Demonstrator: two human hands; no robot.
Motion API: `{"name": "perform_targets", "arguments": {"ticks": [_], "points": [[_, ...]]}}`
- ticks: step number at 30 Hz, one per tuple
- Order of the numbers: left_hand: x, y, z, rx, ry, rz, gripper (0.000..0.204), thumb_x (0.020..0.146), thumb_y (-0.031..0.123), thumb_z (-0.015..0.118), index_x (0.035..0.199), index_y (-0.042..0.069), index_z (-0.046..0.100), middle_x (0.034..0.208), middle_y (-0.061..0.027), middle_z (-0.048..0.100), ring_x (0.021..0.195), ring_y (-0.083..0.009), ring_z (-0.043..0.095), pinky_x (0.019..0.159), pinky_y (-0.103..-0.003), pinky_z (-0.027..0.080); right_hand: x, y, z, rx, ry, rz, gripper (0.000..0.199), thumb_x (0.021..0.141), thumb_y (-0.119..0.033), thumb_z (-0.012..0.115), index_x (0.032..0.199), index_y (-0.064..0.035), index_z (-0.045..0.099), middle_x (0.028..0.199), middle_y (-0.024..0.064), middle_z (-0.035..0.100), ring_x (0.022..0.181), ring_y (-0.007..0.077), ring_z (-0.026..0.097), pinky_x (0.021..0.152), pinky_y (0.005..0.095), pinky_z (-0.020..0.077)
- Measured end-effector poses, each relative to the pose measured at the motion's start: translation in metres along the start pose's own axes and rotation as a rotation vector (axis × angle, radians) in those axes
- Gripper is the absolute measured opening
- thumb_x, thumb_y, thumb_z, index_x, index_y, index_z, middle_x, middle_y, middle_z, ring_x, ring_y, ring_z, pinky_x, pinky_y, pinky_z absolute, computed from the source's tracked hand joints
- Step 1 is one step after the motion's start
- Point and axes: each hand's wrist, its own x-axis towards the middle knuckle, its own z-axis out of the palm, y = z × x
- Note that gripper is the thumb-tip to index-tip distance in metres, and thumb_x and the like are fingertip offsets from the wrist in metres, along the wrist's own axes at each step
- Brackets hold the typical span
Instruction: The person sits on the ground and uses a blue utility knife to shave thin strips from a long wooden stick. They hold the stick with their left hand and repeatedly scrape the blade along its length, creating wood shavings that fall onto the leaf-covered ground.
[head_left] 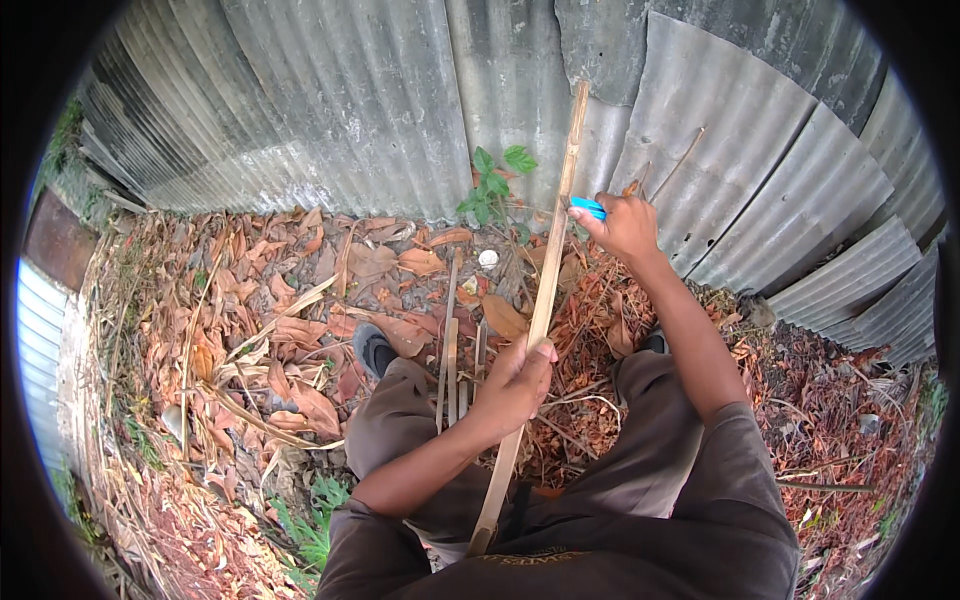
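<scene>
The bamboo strip (540, 310) runs lengthwise away from the body, gripped mid-length by the left hand (515, 385), while the right hand (625, 225), closed around a blue-handled tool (588, 208), meets it farther up.

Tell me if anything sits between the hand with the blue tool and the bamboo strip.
Nothing visible does. The right hand holds the blue-handled tool right against the bamboo strip, higher up than the left hand, which grips the strip's middle.
</scene>
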Motion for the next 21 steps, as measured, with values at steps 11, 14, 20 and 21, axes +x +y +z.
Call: {"name": "perform_targets", "arguments": {"ticks": [11, 14, 20, 21], "points": [[0.0, -0.008, -0.008, -0.038, -0.026, -0.029, 0.024, 0.105, 0.028, 0.035, 0.097, 0.007, 0.042, 0.057, 0.0042, 0.032, 0.041, -0.0061, 0.03, 0.039, -0.022, 0.027, 0.0, 0.02, -0.002, 0.029, -0.175, 0.027, 0.074, 0.081, -0.076, 0.044, 0.075, -0.0076, 0.072, 0.057, 0.0154, 0.061, 0.063, 0.037, 0.063, 0.062, 0.047, 0.05], [0.001, 0.0, -0.011, -0.02, 0.024, -0.009, 0.024, 0.105, 0.028, 0.035, 0.097, 0.007, 0.043, 0.056, 0.0043, 0.03, 0.041, -0.0065, 0.029, 0.039, -0.022, 0.026, -0.009, -0.009, -0.001, 0.064, -0.258, -0.082, 0.073, 0.079, -0.077, 0.045, 0.076, -0.0085, 0.072, 0.057, 0.0152, 0.061, 0.062, 0.0363, 0.063, 0.061, 0.0472, 0.0498], [-0.004, -0.004, -0.01, -0.069, -0.012, -0.018, 0.022, 0.105, 0.027, 0.035, 0.097, 0.008, 0.042, 0.059, 0.0034, 0.036, 0.043, -0.0056, 0.032, 0.039, -0.022, 0.029, -0.008, -0.001, 0.007, 0.061, -0.136, -0.172, 0.072, 0.077, -0.077, 0.049, 0.074, -0.0092, 0.071, 0.056, 0.0142, 0.06, 0.061, 0.0356, 0.063, 0.06, 0.047, 0.0499], [-0.005, -0.006, -0.009, -0.084, -0.019, -0.035, 0.022, 0.105, 0.027, 0.035, 0.096, 0.008, 0.042, 0.059, 0.0033, 0.036, 0.043, -0.0056, 0.032, 0.039, -0.022, 0.03, -0.007, 0.001, 0.01, 0.045, -0.122, -0.168, 0.071, 0.077, -0.077, 0.049, 0.074, -0.0091, 0.071, 0.055, 0.0139, 0.06, 0.061, 0.0357, 0.063, 0.06, 0.0468, 0.05]]}}
